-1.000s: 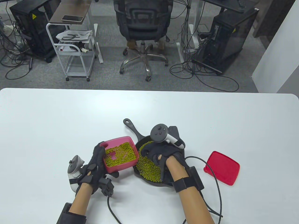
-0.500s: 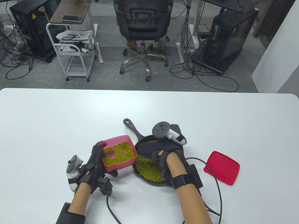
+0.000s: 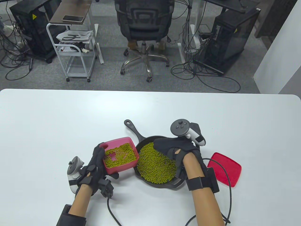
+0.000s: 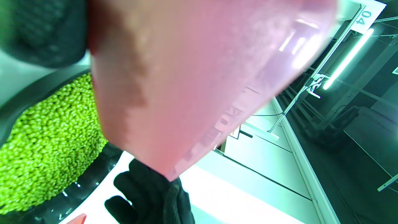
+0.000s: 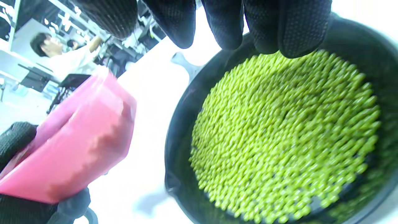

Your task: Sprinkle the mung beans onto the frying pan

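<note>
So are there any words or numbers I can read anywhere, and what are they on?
"04": on a white sign at the top right of the left wrist view.
Raised letters on the pink container: mirrored and blurred, cannot be read.
Yellow warning sticker on the black cabinet: a symbol only, too small to make out.
Black marks on the white paper on the cart: not readable as words.

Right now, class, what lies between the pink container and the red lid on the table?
In the table view, the frying pan of mung beans lies between the pink container and red lid, with the right hand over it.
</note>
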{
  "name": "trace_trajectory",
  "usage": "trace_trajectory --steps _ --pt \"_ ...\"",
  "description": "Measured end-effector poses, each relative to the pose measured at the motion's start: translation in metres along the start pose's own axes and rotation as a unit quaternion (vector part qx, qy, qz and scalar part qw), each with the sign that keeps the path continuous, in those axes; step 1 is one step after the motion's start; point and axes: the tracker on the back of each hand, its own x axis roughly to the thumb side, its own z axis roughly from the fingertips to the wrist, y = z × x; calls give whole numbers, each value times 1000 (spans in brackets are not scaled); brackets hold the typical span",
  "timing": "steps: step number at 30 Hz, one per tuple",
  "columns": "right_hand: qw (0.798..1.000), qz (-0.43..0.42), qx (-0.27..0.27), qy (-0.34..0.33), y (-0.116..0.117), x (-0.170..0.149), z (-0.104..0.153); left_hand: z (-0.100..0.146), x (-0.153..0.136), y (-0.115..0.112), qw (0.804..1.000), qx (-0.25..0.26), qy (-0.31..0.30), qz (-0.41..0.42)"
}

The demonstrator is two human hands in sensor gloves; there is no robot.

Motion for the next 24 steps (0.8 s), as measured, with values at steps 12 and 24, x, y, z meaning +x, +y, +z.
trace_trajectory --steps 12,24 --pt "966 158 -116 167 -40 -102 52 -1 -1 -1 1000 -3 7 -5" --pt "954 151 -6 259 -4 -198 67 -2 -3 -2 1000 -6 12 -12"
